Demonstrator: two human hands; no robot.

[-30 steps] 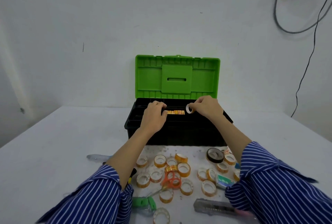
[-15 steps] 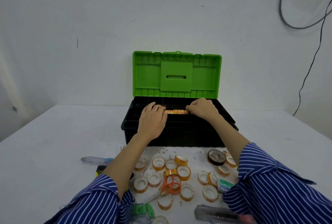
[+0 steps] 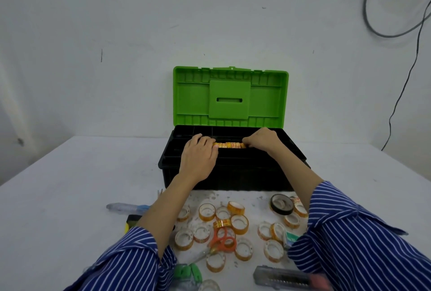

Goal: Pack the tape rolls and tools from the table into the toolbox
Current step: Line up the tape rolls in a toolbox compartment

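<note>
A black toolbox (image 3: pixel 233 174) sits on the white tabletop (image 3: pixel 70 197) near the wall. Its green lid (image 3: pixel 231 97) stands straight up, wide open. The box's long side runs left to right.

Inside the top of the box lies a row of tape rolls (image 3: pixel 229 145), yellow and orange. The rolls stand on edge, side by side, touching each other. The row runs left to right, the same way as the box.

The left hand (image 3: pixel 199 160) rests on the left end of the row. Its fingers (image 3: pixel 211 144) lie flat and close together, pressing on the end roll. The right hand (image 3: pixel 262 140) is at the right end of the row. Its fingers (image 3: pixel 247 146) are curled in tight and touch the last roll. I cannot tell if they pinch a roll or just push it.

In front of the box, many more loose rolls (image 3: pixel 239 224) lie on the tabletop. Most lie flat with the hole facing up. One black roll (image 3: pixel 281 204) leans near the right sleeve (image 3: pixel 349 244). Orange scissors (image 3: pixel 221 240) lie among the rolls, with the blades pointing down and left. A grey knife (image 3: pixel 282 279) lies near the bottom edge, long side left to right. A clear pen-like tool (image 3: pixel 127 207) lies to the left, also left to right. A green thing (image 3: pixel 187 273) sits at the bottom by the left sleeve (image 3: pixel 130 262).
</note>
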